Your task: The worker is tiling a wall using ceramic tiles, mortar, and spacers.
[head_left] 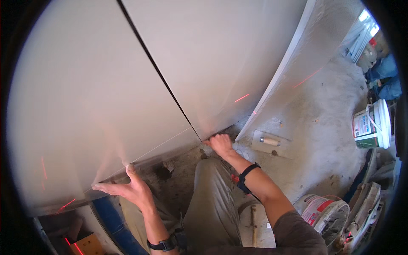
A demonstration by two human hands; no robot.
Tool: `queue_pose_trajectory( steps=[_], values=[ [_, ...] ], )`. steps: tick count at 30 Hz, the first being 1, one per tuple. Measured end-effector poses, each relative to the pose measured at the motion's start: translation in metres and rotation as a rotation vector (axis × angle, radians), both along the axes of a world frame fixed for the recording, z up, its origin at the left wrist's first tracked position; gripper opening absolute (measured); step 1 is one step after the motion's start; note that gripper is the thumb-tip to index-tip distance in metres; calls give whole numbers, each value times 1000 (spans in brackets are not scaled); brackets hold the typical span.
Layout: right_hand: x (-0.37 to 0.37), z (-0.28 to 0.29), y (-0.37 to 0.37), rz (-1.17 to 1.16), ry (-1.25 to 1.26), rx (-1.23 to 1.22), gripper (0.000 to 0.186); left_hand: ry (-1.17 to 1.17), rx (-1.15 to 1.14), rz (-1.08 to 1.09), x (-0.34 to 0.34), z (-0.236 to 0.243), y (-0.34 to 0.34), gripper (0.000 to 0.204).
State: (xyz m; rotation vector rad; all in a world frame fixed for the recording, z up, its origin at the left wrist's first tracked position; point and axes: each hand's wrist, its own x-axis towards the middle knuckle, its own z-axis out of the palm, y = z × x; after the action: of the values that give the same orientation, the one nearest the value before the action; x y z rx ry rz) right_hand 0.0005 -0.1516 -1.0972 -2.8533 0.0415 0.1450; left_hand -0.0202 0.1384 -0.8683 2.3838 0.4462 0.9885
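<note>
Two large, pale, glossy panels stand in front of me, a left panel [85, 85] and a right panel [221, 63], with a narrow dark gap [157, 70] between them. My left hand [138, 191] is open, thumb and fingers spread, its fingertips touching the left panel near its lower edge. At the bottom of the gap is my right hand [222, 145], fingers curled and thumb toward the panels' lower corners. What those curled fingers hold, if anything, is hidden. A thin pale line [163, 143] runs low across the left panel, from my left thumb toward the gap.
Another panel [293, 55] leans at the right. On the dusty floor [327, 144] lies a cylindrical roller-like object [270, 141]. A white bucket [384, 123] and a dirty red-and-white bucket [321, 212] stand rightward. A wooden handle [253, 225] lies near my knee; an orange-brown box [91, 244] sits lower left.
</note>
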Motion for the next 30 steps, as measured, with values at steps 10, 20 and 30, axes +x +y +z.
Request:
queue_pose_trajectory(
  steps=[10, 20, 30],
  values=[
    [2, -30, 12, 13, 1, -7, 45, 54, 30, -4, -1, -4, 12, 124],
    [-4, -30, 10, -13, -27, 58, 43, 120, 4, 27, -3, 6, 7, 122],
    [-2, 43, 41, 261, -50, 216, 31, 103, -278, -75, 5, 10, -9, 123]
  ],
)
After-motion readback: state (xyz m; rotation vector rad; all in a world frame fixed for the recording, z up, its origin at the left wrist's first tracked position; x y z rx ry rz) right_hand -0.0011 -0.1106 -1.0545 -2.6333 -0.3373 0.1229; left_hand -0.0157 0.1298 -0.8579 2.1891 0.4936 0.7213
